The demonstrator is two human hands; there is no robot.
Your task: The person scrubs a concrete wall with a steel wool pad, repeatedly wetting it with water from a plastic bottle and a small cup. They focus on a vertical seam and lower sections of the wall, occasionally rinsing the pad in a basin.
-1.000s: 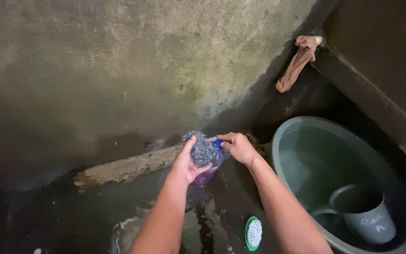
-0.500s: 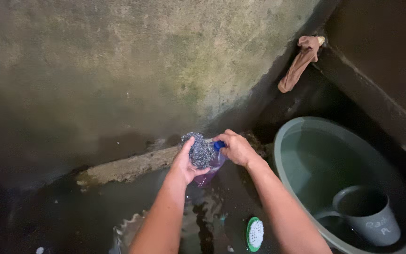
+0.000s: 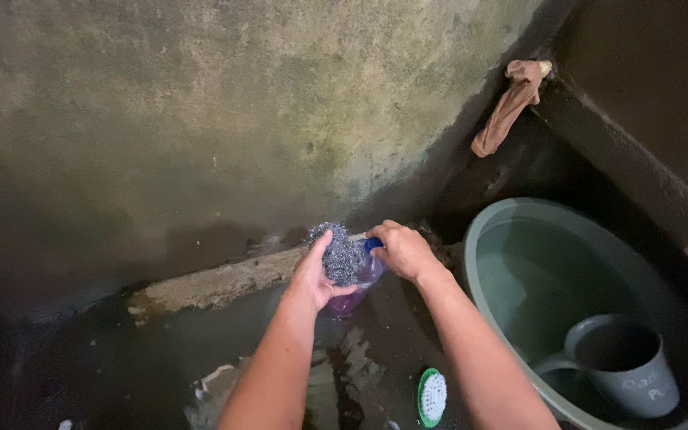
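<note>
a: where's the steel scourer [image 3: 339, 256]?

b: in your left hand [image 3: 318, 275], fingers curled around it, just left of the purple bottle [image 3: 357, 285].

a: and your right hand [image 3: 402, 250]?

b: fingers closed on the bottle's blue cap [image 3: 373, 244]. right of the bottle sits the green basin [image 3: 519, 215] with a grey mug [image 3: 627, 366]; a green brush [image 3: 431, 396] lies below the bottle.

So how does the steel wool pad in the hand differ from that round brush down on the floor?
The steel scouring pad is a tangled grey metal ball, while the scrubbing brush is a flat oval with a green rim and white bristles. The pad is held up in the left hand against a purple bottle; the brush lies untouched on the wet floor. Both are scrubbing tools.
</note>
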